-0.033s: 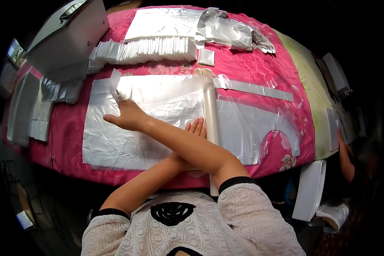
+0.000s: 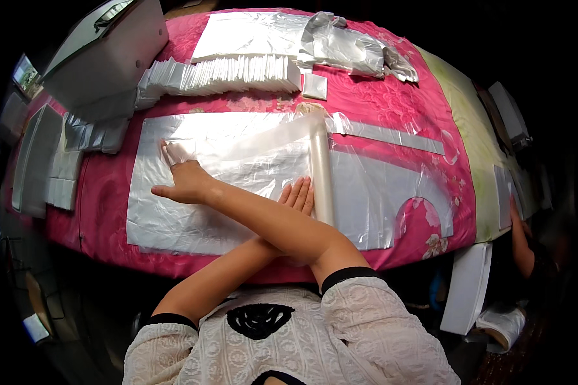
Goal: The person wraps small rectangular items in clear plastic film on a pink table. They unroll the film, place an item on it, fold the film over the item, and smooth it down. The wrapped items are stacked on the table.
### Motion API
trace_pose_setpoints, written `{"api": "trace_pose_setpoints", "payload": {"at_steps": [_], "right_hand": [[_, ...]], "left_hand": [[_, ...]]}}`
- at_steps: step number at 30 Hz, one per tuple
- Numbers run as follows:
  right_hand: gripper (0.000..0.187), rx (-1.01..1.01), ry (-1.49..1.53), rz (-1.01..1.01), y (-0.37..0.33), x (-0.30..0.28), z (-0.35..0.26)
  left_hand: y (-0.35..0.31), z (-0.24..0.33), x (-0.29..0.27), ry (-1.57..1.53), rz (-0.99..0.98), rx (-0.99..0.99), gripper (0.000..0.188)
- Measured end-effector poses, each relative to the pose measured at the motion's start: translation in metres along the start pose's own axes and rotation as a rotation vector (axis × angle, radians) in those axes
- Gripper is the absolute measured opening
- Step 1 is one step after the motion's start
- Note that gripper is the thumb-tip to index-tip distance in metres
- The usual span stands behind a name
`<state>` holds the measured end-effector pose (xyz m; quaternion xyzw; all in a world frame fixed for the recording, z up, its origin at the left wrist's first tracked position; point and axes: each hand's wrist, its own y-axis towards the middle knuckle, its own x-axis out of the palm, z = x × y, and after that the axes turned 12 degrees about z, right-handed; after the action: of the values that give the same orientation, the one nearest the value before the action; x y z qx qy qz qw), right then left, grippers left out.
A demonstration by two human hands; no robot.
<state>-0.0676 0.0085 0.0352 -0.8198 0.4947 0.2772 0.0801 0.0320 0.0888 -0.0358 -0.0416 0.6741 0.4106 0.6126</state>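
My forearms cross, the right one over the left. My right hand [image 2: 189,181] reaches to the left side of a shiny silvery-white plastic sheet [image 2: 164,221], fingers stretched out at the end of a strip of translucent film [image 2: 257,140]. Part of that film lies about the fingertips. The strip runs back to a long roll of film [image 2: 322,163] standing lengthwise on the sheet. Flat beside this roll, fingers straight, rests my left hand [image 2: 298,194]; my right forearm hides its wrist. Right of the roll spreads a plastic bag [image 2: 363,192] with a rounded cut-out.
A long row of folded white packets [image 2: 231,77] lies behind, with one square packet [image 2: 315,86] at its end. Crumpled bags [image 2: 347,48] are farther back. White boxes [image 2: 112,61] stand at left on the pink cloth [image 2: 392,106]. Another person's arm [image 2: 521,247] shows at right.
My right hand has come down a little toward the sheet. The film end that stuck up beyond its fingers now lies lower. My left hand stays by the roll.
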Motion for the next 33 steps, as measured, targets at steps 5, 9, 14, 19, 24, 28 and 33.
{"api": "trace_pose_setpoints", "payload": {"at_steps": [5,9,14,19,24,28,33], "right_hand": [[0.107,-0.078,-0.184,-0.038,0.006,0.016,0.003],[0.104,-0.1,-0.023,-0.012,-0.005,-0.037,0.019],[0.103,-0.023,0.105,-0.137,-0.013,-0.058,0.031],[0.106,-0.007,0.077,0.065,-0.028,-0.057,0.035],[0.104,0.033,-0.08,0.42,-0.068,-0.157,0.073],[0.094,0.383,-0.417,1.123,-0.17,-0.338,0.195],[0.044,0.488,1.229,2.206,-0.337,-0.467,0.2]], "left_hand": [[-0.009,-0.007,-0.041,-0.244,0.017,-0.135,0.07],[-0.045,-0.059,-0.091,-0.157,0.009,-0.334,0.067],[-0.065,-0.106,-0.103,0.116,0.061,-0.345,0.074],[-0.067,-0.109,-0.093,0.155,-0.053,-0.497,0.085],[-0.085,-0.104,-0.106,0.025,-0.063,-0.63,0.081],[-0.085,-0.107,-0.111,-0.025,-0.042,-0.578,0.074],[-0.09,-0.11,-0.118,-0.421,0.21,-0.722,0.052]]}}
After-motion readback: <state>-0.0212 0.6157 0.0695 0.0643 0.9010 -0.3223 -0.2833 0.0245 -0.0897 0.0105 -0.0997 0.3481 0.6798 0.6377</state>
